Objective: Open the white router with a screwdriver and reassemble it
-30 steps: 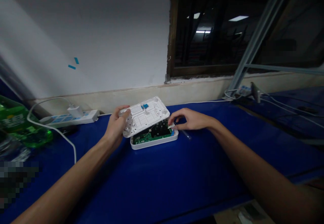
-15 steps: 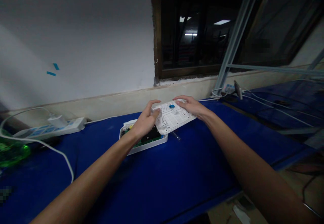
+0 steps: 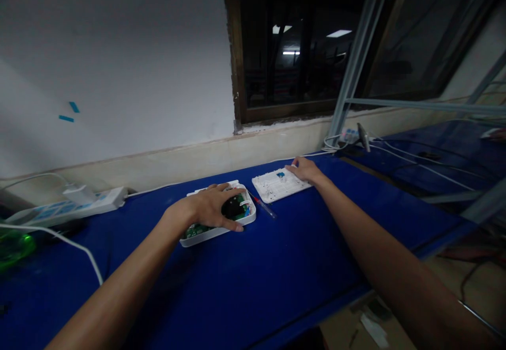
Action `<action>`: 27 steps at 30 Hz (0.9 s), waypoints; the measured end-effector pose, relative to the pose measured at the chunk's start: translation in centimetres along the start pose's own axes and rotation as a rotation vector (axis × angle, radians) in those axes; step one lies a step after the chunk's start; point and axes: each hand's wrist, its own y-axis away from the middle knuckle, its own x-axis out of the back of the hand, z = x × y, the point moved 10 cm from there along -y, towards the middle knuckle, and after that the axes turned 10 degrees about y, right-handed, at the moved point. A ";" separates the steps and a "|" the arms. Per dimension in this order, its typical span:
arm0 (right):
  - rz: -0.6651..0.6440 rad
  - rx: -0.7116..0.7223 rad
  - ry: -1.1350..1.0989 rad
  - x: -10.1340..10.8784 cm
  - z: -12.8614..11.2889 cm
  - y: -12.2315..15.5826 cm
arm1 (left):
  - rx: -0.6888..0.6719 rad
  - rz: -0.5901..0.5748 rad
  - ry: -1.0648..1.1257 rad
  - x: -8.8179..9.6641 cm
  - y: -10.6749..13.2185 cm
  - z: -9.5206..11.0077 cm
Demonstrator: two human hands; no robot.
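A white device base (image 3: 205, 234) with a green circuit board inside lies on the blue table (image 3: 253, 281). My left hand (image 3: 211, 208) rests over it, thumb and fingers curled around its edges. To its right the white perforated cover (image 3: 276, 185) lies flat on the table. My right hand (image 3: 305, 170) rests on the cover's right end, fingers lying on it. A thin screwdriver (image 3: 262, 206) lies between base and cover.
A white power strip (image 3: 63, 208) with a plugged charger and white cable sits at the back left. A green bottle (image 3: 13, 247) stands at the far left. More cables and a strip (image 3: 350, 138) lie at the back right, by a metal frame.
The cover went from tilted over the base in my left hand to lying flat on the table at the right. My left hand came down onto the base.
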 end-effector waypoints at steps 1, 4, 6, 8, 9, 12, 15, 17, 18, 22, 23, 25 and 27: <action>-0.011 0.003 0.021 -0.4 -0.1 0.0 | 0.004 0.011 0.008 0.1 0.0 -0.1; -0.036 -0.008 0.072 -1.1 0.0 0.0 | -0.006 0.036 0.045 0.4 -0.1 0.0; -0.039 -0.017 0.097 -1.1 0.1 0.1 | -0.026 0.036 0.053 0.5 0.1 0.0; -0.042 -0.021 0.119 -1.0 0.1 0.2 | -0.040 0.037 0.051 0.7 0.3 0.0; -0.044 -0.020 0.129 -1.0 0.1 0.3 | -0.039 0.036 0.045 0.7 0.4 -0.1; -0.052 -0.018 0.152 -0.8 -0.1 0.7 | 0.004 0.005 -0.032 0.8 0.6 -0.6; -0.047 -0.012 0.179 -0.3 -0.5 1.2 | 0.086 -0.072 -0.164 0.6 0.9 -1.2; -0.004 -0.005 0.202 0.8 -1.1 1.7 | 0.112 -0.092 -0.212 0.8 1.2 -1.4; 0.031 0.004 0.213 1.6 -1.7 2.0 | 0.116 -0.090 -0.221 0.9 1.3 -1.5; 0.100 0.151 0.196 4.8 -5.8 3.7 | 0.146 -0.047 -0.215 1.4 2.4 -2.4; 0.069 0.220 0.180 5.1 -7.3 4.3 | 0.146 -0.028 -0.208 1.4 2.7 -2.7; -0.028 0.358 0.153 5.0 -10.2 5.9 | 0.108 0.016 -0.201 1.2 3.5 -3.1; -0.158 0.489 0.144 4.2 -12.8 8.0 | 0.018 0.085 -0.215 0.7 4.3 -3.1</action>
